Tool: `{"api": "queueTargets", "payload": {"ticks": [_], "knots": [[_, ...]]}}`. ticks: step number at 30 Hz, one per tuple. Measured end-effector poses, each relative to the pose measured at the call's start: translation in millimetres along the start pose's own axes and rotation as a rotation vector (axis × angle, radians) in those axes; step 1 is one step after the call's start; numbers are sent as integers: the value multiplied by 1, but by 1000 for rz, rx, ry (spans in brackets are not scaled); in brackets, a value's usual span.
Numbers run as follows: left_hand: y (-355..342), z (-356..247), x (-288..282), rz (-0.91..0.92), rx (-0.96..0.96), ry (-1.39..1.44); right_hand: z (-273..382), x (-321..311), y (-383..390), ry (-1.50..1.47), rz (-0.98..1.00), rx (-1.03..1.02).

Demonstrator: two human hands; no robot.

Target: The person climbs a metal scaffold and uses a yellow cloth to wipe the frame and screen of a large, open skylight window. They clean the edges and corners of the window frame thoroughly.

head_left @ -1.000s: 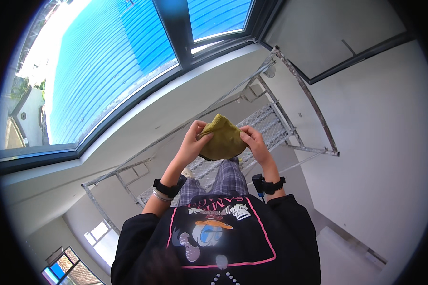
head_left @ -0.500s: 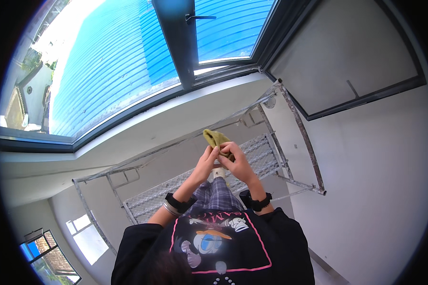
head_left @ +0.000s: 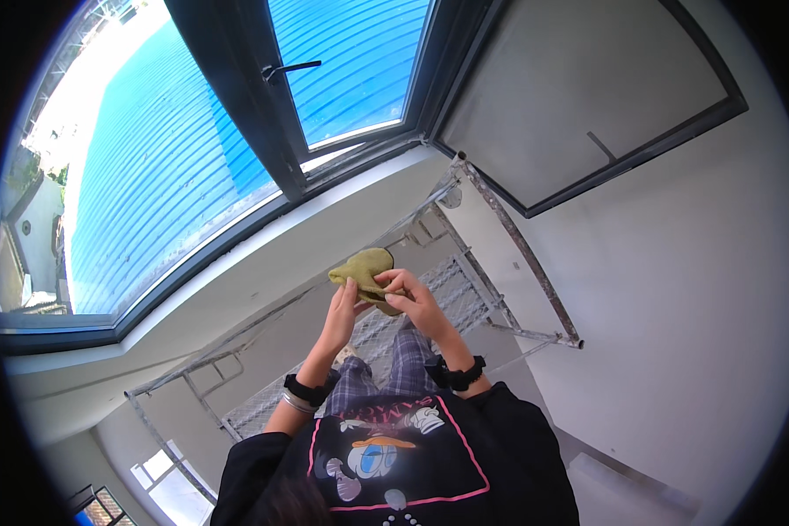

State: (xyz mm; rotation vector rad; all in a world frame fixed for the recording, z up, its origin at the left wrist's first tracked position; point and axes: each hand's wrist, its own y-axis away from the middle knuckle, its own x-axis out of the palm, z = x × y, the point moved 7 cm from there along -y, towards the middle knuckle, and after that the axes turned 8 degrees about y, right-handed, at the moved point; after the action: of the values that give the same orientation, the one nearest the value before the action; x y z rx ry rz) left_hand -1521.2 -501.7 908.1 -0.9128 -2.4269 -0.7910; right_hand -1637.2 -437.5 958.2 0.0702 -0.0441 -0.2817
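Observation:
A folded olive-yellow cloth (head_left: 364, 265) is held between my two hands, just below the window and over the scaffold. My left hand (head_left: 338, 317) grips its lower left with fingers pointing up, and the fingertips of my right hand (head_left: 412, 298) pinch it on the lower right. Part of the cloth and some fingers are hidden behind the folds. Beneath are my legs in plaid trousers.
Under me is a paint-spattered scaffold (head_left: 515, 228) with a mesh platform (head_left: 465, 294). Dark-framed windows (head_left: 285, 175) overlook a blue corrugated roof (head_left: 158, 175). An open window sash (head_left: 587, 79) stands at the right by a pale wall (head_left: 657, 307).
The cloth has gone from being spread between my hands to folded. My hands have drawn together and shifted slightly left since half a second ago, with the cloth now lying more sideways.

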Motion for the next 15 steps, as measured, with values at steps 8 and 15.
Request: {"api": "queueTargets", "payload": {"ticks": [8, 15], "knots": [[-70, -1, 54, -142, 115, -108, 36, -74, -44, 478, 247, -226], [-109, -29, 80, -278, 293, -136, 214, -337, -132, 1090, -388, -481]]}}
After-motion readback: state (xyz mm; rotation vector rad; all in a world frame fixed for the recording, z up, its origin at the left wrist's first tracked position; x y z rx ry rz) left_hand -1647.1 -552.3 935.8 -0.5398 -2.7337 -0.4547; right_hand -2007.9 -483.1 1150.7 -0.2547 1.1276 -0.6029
